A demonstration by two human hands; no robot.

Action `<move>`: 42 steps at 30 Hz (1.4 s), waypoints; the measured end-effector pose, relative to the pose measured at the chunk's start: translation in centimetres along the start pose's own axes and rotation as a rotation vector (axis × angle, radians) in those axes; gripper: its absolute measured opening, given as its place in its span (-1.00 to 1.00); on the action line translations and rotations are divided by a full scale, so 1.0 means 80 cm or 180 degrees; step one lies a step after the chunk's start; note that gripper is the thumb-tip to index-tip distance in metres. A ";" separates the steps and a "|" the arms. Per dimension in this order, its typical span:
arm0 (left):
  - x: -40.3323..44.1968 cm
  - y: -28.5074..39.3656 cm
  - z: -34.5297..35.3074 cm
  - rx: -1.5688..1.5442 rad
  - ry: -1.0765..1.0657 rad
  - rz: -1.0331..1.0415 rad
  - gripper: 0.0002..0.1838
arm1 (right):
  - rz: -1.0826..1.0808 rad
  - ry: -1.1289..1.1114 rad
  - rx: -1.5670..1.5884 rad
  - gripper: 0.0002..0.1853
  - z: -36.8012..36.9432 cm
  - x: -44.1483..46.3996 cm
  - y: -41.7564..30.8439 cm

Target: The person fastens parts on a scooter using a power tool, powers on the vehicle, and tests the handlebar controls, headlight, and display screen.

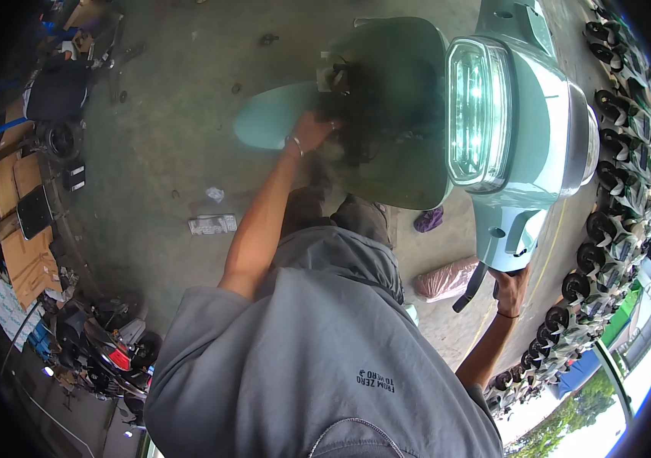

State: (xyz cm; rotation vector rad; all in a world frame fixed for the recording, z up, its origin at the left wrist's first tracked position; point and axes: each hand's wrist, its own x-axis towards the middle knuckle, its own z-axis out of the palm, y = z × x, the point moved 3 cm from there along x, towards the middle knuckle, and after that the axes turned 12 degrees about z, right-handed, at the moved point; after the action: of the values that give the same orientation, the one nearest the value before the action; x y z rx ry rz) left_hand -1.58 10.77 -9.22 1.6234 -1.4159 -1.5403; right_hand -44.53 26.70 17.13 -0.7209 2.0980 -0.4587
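Note:
A mint-green scooter front stands before me, with its lit or shining headlight (480, 114) in the handlebar cover (543, 137). My right hand (512, 290) is closed around the near handlebar grip, beside a black brake lever (470, 288). Down low, my left hand (315, 132) reaches to the dark, hazy area behind the front fender (270, 118), beside the large green front panel (409, 179). Its fingertips merge into the dark parts, so what they touch is unclear.
Rows of parked scooters (596, 252) line the right side. A pink wrapped bundle (447, 280) and purple cloth (428, 220) lie on the floor near me. To the left are a printed packet (212, 224), cardboard (28, 259) and a dark motorcycle (108, 343).

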 end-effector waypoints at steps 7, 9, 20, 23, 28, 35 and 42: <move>-0.012 0.013 0.011 0.0026 0.0302 0.0526 -0.45 | -0.0146 0.0043 -0.0071 -0.23 0.002 0.001 -0.006; -0.009 -0.013 0.023 -0.0096 0.0327 0.0526 -0.40 | -0.0328 -0.0034 0.0167 -0.18 0.005 0.001 -0.010; -0.031 -0.068 0.026 -0.0765 0.0603 0.0246 -0.11 | -0.0356 -0.0105 0.0176 -0.16 0.009 -0.006 -0.022; -0.030 -0.079 0.030 -0.0807 0.0730 0.0394 -0.16 | -0.0299 -0.0277 0.0333 -0.17 0.011 -0.010 -0.023; -0.037 -0.058 0.033 -0.0870 0.0687 0.0417 -0.23 | -0.0339 -0.0298 0.0356 -0.17 0.012 -0.010 -0.026; -0.034 -0.042 0.043 -0.0948 0.0654 0.0522 -0.27 | -0.0240 -0.0305 0.0430 -0.19 0.009 -0.008 -0.018; -0.025 -0.037 0.042 -0.0803 0.0756 0.0651 -0.29 | -0.0266 -0.0199 0.0211 -0.20 0.008 -0.009 -0.022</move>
State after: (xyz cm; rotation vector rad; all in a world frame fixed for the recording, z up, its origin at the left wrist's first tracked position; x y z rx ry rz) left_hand -3.31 14.53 -11.80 1.4100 -1.1689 -1.3027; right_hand -43.10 25.78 18.13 -0.7768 1.9908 -0.5425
